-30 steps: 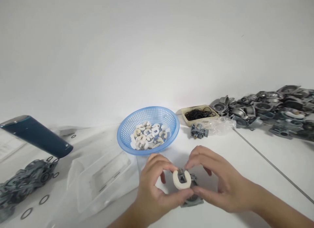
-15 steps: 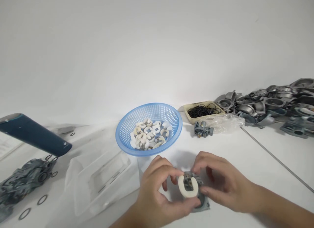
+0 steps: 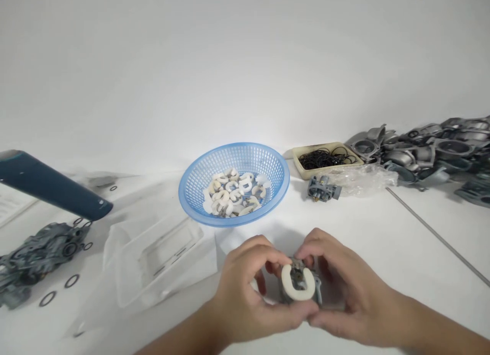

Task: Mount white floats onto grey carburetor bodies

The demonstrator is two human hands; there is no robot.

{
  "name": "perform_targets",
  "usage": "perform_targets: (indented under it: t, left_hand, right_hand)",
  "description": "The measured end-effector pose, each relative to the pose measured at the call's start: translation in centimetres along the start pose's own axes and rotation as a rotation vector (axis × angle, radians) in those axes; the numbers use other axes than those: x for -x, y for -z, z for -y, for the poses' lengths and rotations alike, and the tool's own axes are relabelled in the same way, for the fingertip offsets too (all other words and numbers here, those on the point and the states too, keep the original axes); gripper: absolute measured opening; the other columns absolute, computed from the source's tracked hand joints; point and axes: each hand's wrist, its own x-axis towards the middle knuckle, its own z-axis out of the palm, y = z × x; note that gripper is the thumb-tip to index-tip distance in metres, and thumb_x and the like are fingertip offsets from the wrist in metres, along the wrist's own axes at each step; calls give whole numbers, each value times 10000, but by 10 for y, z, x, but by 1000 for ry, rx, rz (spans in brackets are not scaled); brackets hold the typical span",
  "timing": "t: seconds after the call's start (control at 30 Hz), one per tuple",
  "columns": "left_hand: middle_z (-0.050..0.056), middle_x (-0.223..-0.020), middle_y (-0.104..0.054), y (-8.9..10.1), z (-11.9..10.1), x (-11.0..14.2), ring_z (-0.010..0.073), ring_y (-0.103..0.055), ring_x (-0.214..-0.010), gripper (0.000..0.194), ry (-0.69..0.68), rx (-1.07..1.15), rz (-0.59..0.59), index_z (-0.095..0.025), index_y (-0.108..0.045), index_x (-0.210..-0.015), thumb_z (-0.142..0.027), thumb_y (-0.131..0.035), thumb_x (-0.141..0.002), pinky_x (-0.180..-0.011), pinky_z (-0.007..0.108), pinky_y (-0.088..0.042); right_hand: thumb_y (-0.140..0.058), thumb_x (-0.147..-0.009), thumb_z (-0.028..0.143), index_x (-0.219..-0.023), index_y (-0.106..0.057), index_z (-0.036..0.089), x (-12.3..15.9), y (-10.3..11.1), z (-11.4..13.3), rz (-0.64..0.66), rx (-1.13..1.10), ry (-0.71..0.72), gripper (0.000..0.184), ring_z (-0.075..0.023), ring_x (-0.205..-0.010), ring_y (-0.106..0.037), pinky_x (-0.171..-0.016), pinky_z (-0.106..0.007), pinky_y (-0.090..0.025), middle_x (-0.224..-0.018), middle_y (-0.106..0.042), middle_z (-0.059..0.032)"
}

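**Seating the white float on the grey body**

Both hands meet low at the middle of the tabletop (image 3: 383, 232). The left hand (image 3: 245, 294) is curled, thumb underneath and fingertips over the top, pinching the left side of a small grey metal body (image 3: 317, 294). The right hand (image 3: 348, 294) mirrors it, its fingertips bearing on the upper edge where the open end of the white horseshoe float (image 3: 296, 283) sits. The float lies on the face of the body, open end away from the person; a bit of metal shows inside its loop. Whether it is fully home cannot be told, since fingers cover the top.

As I judge it, doing this well means keeping the body steady in the left hand and letting the right fingertips do the fine work. The float looks light and easily marked, so pressure should go on the metal at its open end, not on the white arms. Keep the arms level with the body's face; a tilt would suggest it is caught on one side. The thumbs below should only support.

Near at hand, just beyond the hands, is the blue basket (image 3: 191, 202) with more floats. A tray of black rings (image 3: 325, 158) and a pile of castings (image 3: 429, 151) lie to the right, well apart. A clear lid (image 3: 126, 273) lies to the left.
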Motion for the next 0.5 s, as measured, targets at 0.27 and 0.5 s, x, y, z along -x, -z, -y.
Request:
perform_targets:
  t: [0.27,0.5]
  left_hand:
    - [47,-870,-709,3,-13,-6,156,-683,-641,451,331,120,97,-190,-866,-965,-300,-1114,-605,-460,186,-560]
    - [40,-800,-706,10,-19,-15,162,-649,-637,416,530,228,131,-176,-837,-886,-329,-1090,-593,-470,205,-540]
  right_hand:
    - [-1034,-884,444,-1351,-675,353,-2,-4,1,76,19,-72,596,-257,-1046,-649,-824,-357,-558,-1208,-598,-33]
    - [-1023,-853,414,-1353,-659,357,0,-5,0,73,54,-94,621,-214,-931,-660,-757,-343,-518,-1179,-621,-7]
